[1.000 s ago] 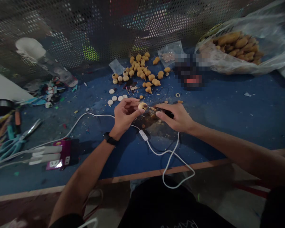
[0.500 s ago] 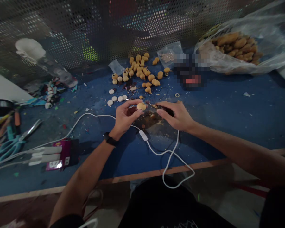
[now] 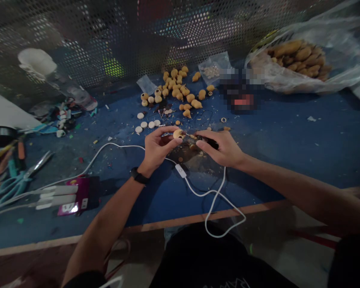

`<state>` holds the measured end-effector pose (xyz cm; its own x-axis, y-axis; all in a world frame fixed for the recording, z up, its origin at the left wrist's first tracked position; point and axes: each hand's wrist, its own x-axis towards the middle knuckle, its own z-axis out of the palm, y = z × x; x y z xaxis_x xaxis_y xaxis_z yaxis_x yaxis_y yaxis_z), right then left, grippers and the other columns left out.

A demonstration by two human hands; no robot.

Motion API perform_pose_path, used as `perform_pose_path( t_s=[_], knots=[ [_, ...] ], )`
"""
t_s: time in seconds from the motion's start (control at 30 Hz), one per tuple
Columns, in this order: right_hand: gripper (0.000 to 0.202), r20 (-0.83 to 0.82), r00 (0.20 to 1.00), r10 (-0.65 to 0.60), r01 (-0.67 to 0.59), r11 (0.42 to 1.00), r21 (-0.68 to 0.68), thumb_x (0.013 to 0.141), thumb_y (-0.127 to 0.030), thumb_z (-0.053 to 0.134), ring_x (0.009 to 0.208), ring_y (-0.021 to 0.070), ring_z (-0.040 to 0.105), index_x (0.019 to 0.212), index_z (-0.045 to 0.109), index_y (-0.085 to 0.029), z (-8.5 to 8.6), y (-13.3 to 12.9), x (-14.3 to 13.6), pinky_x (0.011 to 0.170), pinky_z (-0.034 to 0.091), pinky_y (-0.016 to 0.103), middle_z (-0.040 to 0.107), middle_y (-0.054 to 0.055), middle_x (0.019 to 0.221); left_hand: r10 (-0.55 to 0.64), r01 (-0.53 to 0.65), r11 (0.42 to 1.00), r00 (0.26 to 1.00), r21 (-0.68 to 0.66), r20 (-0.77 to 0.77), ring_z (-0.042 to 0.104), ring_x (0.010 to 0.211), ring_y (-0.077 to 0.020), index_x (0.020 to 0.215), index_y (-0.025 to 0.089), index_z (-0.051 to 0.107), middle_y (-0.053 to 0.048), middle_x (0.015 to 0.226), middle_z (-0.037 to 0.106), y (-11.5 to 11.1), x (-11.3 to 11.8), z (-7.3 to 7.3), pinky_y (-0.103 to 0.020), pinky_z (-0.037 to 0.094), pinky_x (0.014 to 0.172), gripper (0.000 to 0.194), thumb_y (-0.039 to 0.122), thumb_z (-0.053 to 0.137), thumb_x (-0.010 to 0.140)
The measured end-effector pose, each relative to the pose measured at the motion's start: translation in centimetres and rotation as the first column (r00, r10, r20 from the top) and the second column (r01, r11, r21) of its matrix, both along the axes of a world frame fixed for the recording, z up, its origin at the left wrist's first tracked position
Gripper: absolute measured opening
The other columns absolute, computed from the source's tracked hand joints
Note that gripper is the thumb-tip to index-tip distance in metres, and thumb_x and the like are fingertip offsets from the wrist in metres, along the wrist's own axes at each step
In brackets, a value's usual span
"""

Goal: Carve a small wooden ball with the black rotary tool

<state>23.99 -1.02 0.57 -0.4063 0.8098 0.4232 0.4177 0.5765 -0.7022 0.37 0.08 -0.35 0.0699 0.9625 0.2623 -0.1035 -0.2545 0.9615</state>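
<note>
My left hand [image 3: 158, 147] pinches a small tan gourd [image 3: 177, 134] between thumb and fingers, and a dark round hole shows on its near side. Wrapped in my right hand [image 3: 223, 147] is a black rotary tool [image 3: 209, 141], mostly hidden by the fingers. Its thin metal bit [image 3: 187, 134] points left at the gourd's right side; whether the two touch I cannot tell. A white cable [image 3: 224, 180] comes out below my right hand. Shavings and gourd bits lie on the dusty table beneath both hands.
Several small gourds [image 3: 177, 84] are piled behind my hands, with white discs [image 3: 144, 125] in front. A plastic bag of larger gourds [image 3: 300, 60] stands back right. At left lie scissors [image 3: 24, 176], a purple power bank [image 3: 83, 192] and a clear bottle [image 3: 78, 94]. An inline switch [image 3: 181, 171] sits nearby.
The gourd has turned in my left hand, bringing its dark hole into view. My right hand has shifted slightly left with the rotary tool, its bit closer to the gourd.
</note>
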Motion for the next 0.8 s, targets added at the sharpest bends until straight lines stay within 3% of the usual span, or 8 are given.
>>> perform_pose_path(
  t_s=[0.23,0.6,0.8],
  knots=[
    [0.033,0.012,1.000,-0.005,0.005,1.000,0.003,0.104,-0.042,0.056,0.075,0.0193,0.072,0.119,0.075,-0.019,-0.03,-0.02,0.01,0.076,0.057,0.033,0.080,0.005,0.090,-0.013,0.013,1.000,0.998,-0.001,-0.069,0.081,0.089,-0.0192,0.106,0.023,0.081,-0.006,0.104,0.082,0.11,-0.18,-0.08,-0.036,0.068,0.083,0.039,0.040,0.096,0.073],
    [0.033,-0.001,1.000,0.010,-0.010,1.000,0.012,0.105,-0.042,0.056,0.077,0.0192,0.073,0.118,0.076,-0.019,-0.09,-0.14,-0.08,0.075,0.057,0.033,0.080,0.005,0.091,-0.004,0.004,1.000,1.000,0.001,-0.023,0.080,0.081,-0.0162,0.096,0.020,0.077,-0.004,0.094,0.083,0.05,-0.04,-0.08,-0.032,0.067,0.080,0.041,0.039,0.100,0.067],
    [0.033,-0.009,1.000,0.010,-0.010,1.000,0.000,0.105,-0.041,0.056,0.071,0.0170,0.070,0.117,0.075,-0.017,0.13,-0.11,-0.05,0.071,0.055,0.031,0.078,0.004,0.085,-0.011,0.011,1.000,1.000,-0.023,-0.021,0.081,0.087,-0.0184,0.094,0.020,0.075,-0.005,0.097,0.084,-0.07,-0.01,-0.01,-0.034,0.067,0.084,0.044,0.041,0.100,0.065]
  ],
)
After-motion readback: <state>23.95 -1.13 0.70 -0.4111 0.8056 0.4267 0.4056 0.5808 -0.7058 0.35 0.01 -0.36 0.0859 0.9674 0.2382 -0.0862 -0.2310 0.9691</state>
